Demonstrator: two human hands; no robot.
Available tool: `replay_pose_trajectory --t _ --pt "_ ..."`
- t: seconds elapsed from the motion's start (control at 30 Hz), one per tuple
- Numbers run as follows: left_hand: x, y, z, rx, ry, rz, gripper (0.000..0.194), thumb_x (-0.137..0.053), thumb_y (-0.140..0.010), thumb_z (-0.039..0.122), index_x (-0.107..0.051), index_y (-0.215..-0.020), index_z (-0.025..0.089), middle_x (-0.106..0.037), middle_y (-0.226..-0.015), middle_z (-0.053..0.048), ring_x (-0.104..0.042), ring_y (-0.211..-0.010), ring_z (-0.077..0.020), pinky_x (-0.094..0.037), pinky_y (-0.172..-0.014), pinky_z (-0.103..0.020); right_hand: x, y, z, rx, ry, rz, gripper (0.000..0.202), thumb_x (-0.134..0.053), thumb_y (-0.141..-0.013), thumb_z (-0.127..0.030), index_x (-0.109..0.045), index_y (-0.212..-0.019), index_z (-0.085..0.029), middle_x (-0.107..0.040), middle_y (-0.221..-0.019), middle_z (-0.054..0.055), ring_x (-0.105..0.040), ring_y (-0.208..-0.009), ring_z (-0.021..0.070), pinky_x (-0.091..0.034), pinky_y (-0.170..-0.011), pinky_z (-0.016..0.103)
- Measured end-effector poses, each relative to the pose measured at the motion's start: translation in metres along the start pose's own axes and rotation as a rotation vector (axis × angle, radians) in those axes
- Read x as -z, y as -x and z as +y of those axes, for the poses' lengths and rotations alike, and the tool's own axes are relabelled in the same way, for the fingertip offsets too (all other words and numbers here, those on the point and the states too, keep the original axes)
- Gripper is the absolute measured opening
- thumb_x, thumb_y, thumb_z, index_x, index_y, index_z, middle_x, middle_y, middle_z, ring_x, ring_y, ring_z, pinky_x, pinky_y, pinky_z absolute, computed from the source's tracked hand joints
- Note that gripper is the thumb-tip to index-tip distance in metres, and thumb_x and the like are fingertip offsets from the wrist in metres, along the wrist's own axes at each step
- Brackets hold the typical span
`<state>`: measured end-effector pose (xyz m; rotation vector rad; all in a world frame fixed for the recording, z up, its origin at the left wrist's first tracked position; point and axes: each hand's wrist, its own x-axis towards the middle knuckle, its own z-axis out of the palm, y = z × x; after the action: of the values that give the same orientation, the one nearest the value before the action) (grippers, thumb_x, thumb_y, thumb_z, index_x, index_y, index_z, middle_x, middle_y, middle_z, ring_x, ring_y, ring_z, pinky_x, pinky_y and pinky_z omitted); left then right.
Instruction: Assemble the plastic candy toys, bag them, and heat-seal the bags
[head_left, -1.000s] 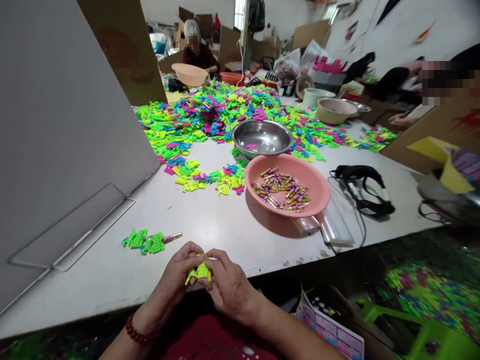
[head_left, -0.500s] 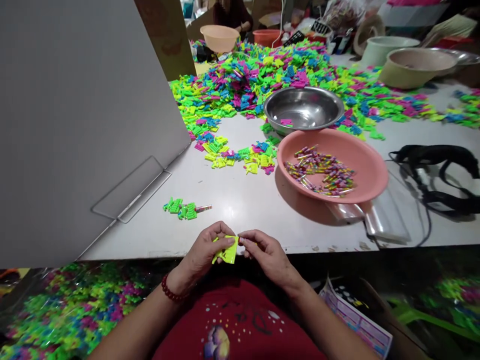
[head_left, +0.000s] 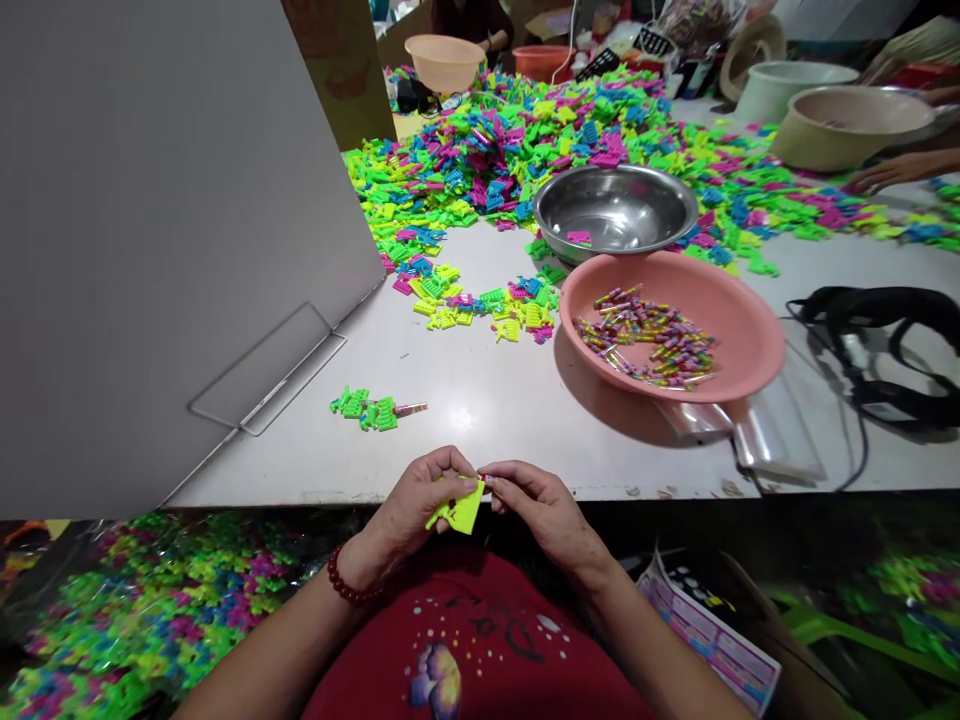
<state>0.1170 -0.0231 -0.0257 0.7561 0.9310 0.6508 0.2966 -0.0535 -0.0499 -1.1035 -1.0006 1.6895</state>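
A flat yellow plastic piece (head_left: 466,512) is pinched between the thumb and fingers of my left hand (head_left: 420,500), just off the table's front edge. My right hand (head_left: 541,508) grips a small patterned tube (head_left: 488,480) with a red end, which meets the yellow piece's upper right corner. Most of the tube is covered by my fingers. Beyond my hands, several green plastic pieces (head_left: 365,408) lie in a row on the table, with a patterned tube (head_left: 412,409) at their right end.
A pink basin (head_left: 750,330) holds many small tubes; behind it stands a steel bowl (head_left: 551,215). A heap of coloured plastic pieces (head_left: 517,140) spreads across the back. A grey panel (head_left: 187,250) blocks the left. Black straps (head_left: 885,350) lie right. A co-worker's hand (head_left: 904,170) reaches in.
The yellow piece has tilted a little, and the tube's red end now sits against its corner. A co-worker's hand has appeared at the far right. The view has shifted slightly.
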Motion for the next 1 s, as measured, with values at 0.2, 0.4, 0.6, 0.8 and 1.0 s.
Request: replay_pose_trajectory --t 0.2,0.4,0.6,0.8,1.0 --pt "-0.002 -0.001 0.001 0.041 0.031 -0.004 0.031 -0.080 -0.066 0.035 -0.057 -0.076 0.016 -0.070 -0.067 -0.004 -0.044 -0.037 -0.0058 -0.026 -0.033 -0.016 0.002 -0.002 0.007 -0.020 -0.111 -0.037 0.034 -0.071 -0.084 -0.047 -0.074 -0.101 -0.018 -0.064 -0.076 0.001 -0.049 -0.066 0.0114 -0.039 -0.065 0.026" --pt "-0.002 0.000 -0.001 0.036 0.057 -0.003 0.027 -0.078 -0.068 0.031 -0.058 -0.078 0.016 -0.071 -0.071 -0.005 -0.046 -0.039 -0.0058 -0.027 -0.033 -0.015 0.004 -0.004 0.012 -0.013 -0.154 -0.052 0.031 -0.069 -0.087 -0.045 -0.073 -0.102 -0.018 -0.066 -0.081 0.002 -0.047 -0.065 0.0102 -0.037 -0.063 0.025" --pt "-0.001 0.001 -0.003 0.023 0.045 -0.015 0.024 -0.077 -0.071 0.030 -0.058 -0.079 0.016 -0.069 -0.069 -0.004 -0.044 -0.038 -0.0054 -0.028 -0.033 -0.015 0.003 -0.003 0.012 -0.049 -0.211 -0.056 0.031 -0.071 -0.085 -0.047 -0.074 -0.098 -0.019 -0.064 -0.077 0.002 -0.046 -0.064 0.0100 -0.035 -0.063 0.025" --pt "-0.001 0.002 -0.003 0.016 0.009 0.009 0.026 -0.077 -0.071 0.032 -0.058 -0.078 0.017 -0.063 -0.060 0.000 -0.042 -0.037 -0.0055 -0.028 -0.033 -0.015 0.002 -0.005 0.011 -0.084 -0.209 -0.042 0.034 -0.073 -0.081 -0.049 -0.074 -0.091 -0.017 -0.057 -0.068 0.000 -0.040 -0.059 0.0095 -0.029 -0.057 0.024" --pt "-0.001 0.004 -0.003 0.001 -0.058 0.005 0.023 -0.076 -0.073 0.033 -0.059 -0.077 0.018 -0.057 -0.054 0.004 -0.040 -0.037 -0.0052 -0.028 -0.035 -0.015 0.004 -0.004 0.011 -0.008 0.003 -0.049 0.036 -0.064 -0.088 -0.051 -0.073 -0.095 -0.017 -0.052 -0.067 -0.002 -0.041 -0.061 0.0109 -0.032 -0.057 0.025"
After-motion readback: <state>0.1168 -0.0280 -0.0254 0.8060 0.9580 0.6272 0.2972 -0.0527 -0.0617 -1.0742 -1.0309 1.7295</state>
